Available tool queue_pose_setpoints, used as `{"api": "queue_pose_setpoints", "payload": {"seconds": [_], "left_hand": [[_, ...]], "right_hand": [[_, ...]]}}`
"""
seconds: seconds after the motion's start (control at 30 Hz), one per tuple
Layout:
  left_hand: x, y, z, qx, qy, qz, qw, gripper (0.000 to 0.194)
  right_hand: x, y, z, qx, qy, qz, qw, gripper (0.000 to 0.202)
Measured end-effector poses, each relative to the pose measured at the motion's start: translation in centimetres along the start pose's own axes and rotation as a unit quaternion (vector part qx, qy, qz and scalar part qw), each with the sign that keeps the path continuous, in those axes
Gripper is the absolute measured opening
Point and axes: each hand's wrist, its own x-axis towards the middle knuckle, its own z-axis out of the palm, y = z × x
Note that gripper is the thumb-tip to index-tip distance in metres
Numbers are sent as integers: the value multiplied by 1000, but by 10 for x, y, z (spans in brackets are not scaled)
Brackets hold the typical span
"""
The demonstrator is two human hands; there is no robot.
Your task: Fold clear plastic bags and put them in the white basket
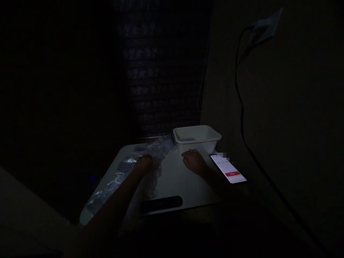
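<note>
One white bench (185, 182) carries everything. Clear plastic wrapping (116, 180), uncountable in this dimness, covers its left side. One white tub (197, 146) stands at the far right, one lit phone (228, 168) beside it. Of two hands, the left hand (143, 164) lies on the wrapping, grip unclear; the right hand (195, 162), released, is before the tub.

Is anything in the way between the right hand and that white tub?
Nothing that I can see. The right hand is just in front of the white tub, and the glowing phone lies off to the right, out of the way.
</note>
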Motion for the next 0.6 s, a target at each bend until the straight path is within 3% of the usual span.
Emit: {"api": "queue_pose_setpoints", "payload": {"seconds": [0.23, 0.37, 0.47, 0.6], "left_hand": [[15, 5, 4, 6, -25, -18, 1000, 25], [20, 4, 2, 33, 36, -33, 998, 26], [21, -4, 0, 48, 87, -90, 991, 28], [20, -19, 2, 53, 63, -199, 977, 33]], "right_hand": [[4, -1, 13, 13, -76, 51, 996, 29], [5, 0, 19, 3, -95, 52, 994, 30], [5, 2, 22, -3, -96, 46, 994, 30], [4, 4, 24, -10, -106, 40, 994, 29]]}}
